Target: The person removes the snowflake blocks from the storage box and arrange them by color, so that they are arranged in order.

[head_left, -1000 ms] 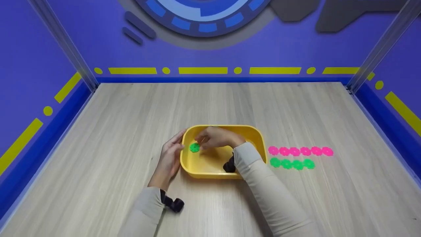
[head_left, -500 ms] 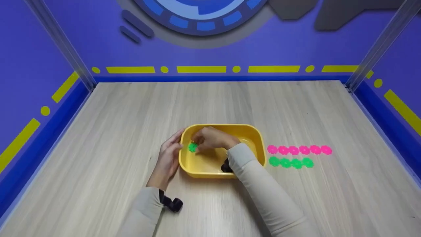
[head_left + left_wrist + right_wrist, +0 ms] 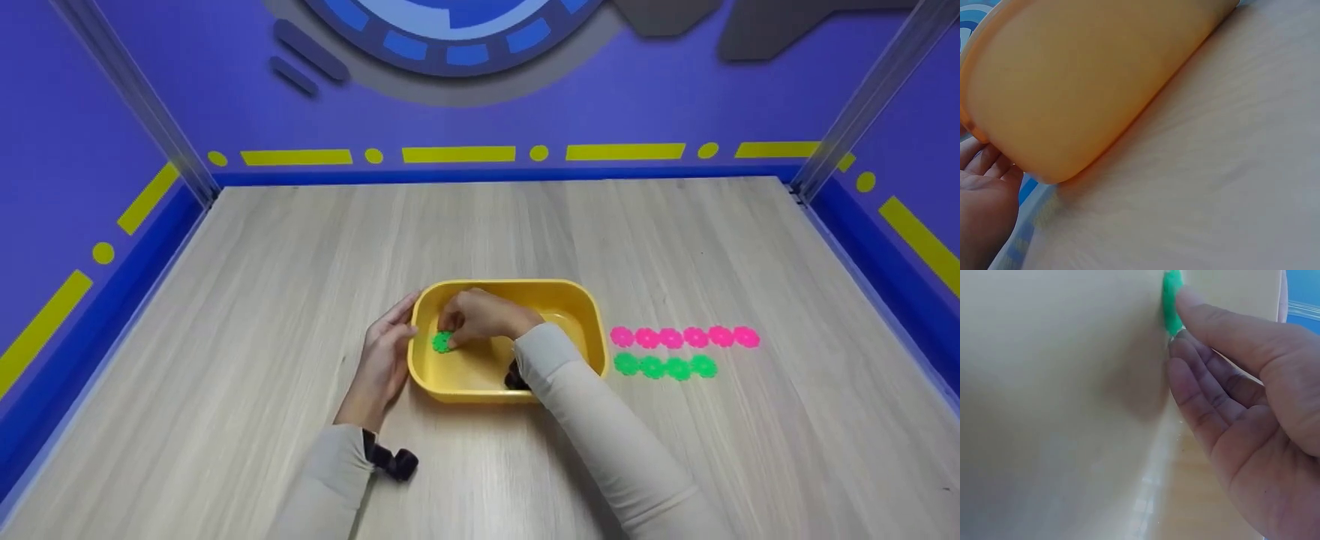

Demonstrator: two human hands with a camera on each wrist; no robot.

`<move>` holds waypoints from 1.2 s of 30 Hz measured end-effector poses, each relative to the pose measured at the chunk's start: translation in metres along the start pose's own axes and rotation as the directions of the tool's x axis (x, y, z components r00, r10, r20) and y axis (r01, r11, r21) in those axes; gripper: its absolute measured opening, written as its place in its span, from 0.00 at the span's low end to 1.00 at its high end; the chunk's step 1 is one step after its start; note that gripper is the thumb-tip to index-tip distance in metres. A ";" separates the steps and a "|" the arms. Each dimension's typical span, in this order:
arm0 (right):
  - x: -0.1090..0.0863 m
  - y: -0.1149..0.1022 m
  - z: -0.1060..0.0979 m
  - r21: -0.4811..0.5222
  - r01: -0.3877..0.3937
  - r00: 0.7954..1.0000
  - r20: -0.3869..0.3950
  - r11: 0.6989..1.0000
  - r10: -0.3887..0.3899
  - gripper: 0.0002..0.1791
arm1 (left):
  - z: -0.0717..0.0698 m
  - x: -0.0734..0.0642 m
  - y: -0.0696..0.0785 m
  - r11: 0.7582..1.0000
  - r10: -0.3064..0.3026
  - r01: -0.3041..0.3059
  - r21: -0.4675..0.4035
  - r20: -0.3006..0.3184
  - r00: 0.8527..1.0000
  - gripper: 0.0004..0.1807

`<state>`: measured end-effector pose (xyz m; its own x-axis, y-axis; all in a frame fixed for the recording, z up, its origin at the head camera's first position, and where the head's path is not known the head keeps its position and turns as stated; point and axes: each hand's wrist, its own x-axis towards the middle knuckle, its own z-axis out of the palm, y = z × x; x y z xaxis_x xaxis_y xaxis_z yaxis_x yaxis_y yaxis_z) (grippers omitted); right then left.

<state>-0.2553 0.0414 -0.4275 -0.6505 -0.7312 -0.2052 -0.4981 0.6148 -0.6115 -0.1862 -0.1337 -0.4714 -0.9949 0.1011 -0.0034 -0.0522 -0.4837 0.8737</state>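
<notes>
A yellow plastic tub (image 3: 480, 394) sits on the table, and my left hand (image 3: 386, 360) holds it at its left end. The thumb lies at the rim and the fingers lie along the outer wall; in the left wrist view, the fingers (image 3: 988, 163) touch the tub's end. Inside the tub, my right hand (image 3: 484, 315) pinches a green notched disc (image 3: 442, 342) near the left wall. The right wrist view shows its thumb on the green disc (image 3: 1172, 304), which stands edge-on; part of the grip behind the disc is hidden.
Right of the tub lie a row of several pink flower-shaped discs (image 3: 684, 337) and, below it, a shorter row of several green ones (image 3: 666, 367). Blue panels (image 3: 480, 127) enclose the wooden table (image 3: 315, 247) at the back and sides.
The right thumb and fingers have closed on the green disc, which has shifted slightly toward the front of the tub. The left hand keeps its place on the tub.
</notes>
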 end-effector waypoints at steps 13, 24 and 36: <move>-0.003 0.001 -0.001 0.012 -0.005 1.000 0.008 1.000 0.005 0.11 | 0.000 0.000 0.000 1.000 0.002 -0.002 0.022 0.002 1.000 0.35; -0.007 0.000 -0.006 -0.014 0.002 1.000 0.008 1.000 -0.002 0.10 | 0.000 0.001 0.000 1.000 0.004 -0.004 0.025 -0.008 1.000 0.35; -0.011 0.000 -0.013 -0.041 0.034 0.999 0.002 0.999 -0.034 0.07 | 0.001 0.001 0.000 1.000 -0.001 0.001 0.016 -0.010 1.000 0.35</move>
<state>-0.2557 0.0531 -0.4155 -0.6321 -0.7524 -0.1853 -0.5436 0.6010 -0.5860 -0.1867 -0.1329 -0.4711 -0.9956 0.0931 -0.0088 -0.0517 -0.4697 0.8813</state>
